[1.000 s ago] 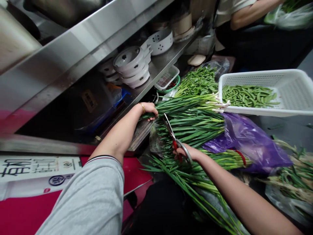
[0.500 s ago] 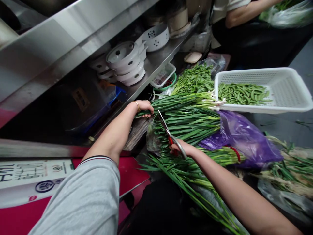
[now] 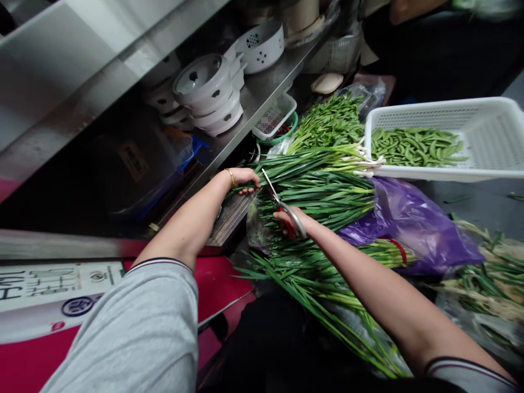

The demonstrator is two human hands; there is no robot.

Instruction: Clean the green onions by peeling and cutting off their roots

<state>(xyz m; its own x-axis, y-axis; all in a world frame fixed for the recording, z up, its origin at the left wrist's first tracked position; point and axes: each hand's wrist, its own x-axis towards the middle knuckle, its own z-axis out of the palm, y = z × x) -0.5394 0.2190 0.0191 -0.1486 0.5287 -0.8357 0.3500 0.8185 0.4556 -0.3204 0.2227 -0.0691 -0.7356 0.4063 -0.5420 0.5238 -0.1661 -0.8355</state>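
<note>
My left hand [image 3: 246, 180] is closed around the leaf ends of a bunch of green onions [image 3: 315, 162], whose white bulbs point right toward the basket. In my right hand [image 3: 293, 221] is a pair of scissors [image 3: 272, 191] with red on the handles. Its blades angle up and left, their tips just right of my left fingers and beside the leaves. Below the held bunch lie more long green stalks [image 3: 327, 202], their right ends by a purple plastic bag [image 3: 426, 229]. A red band [image 3: 399, 251] circles one lower bundle.
A white basket [image 3: 446, 173] with green pea pods [image 3: 417, 147] stands at right. Leafy greens [image 3: 331, 120] lie behind the onions. A metal shelf [image 3: 262, 103] with stacked white pots [image 3: 213, 98] runs along the left. Loose stalks and roots [image 3: 495, 278] lie lower right. Another person's arm [image 3: 413, 8] shows at top.
My right hand has brought the scissors slightly up and left, nearer my left hand. The left hand keeps its grip. The view has shifted a little; the other person's arm has moved mostly out of view.
</note>
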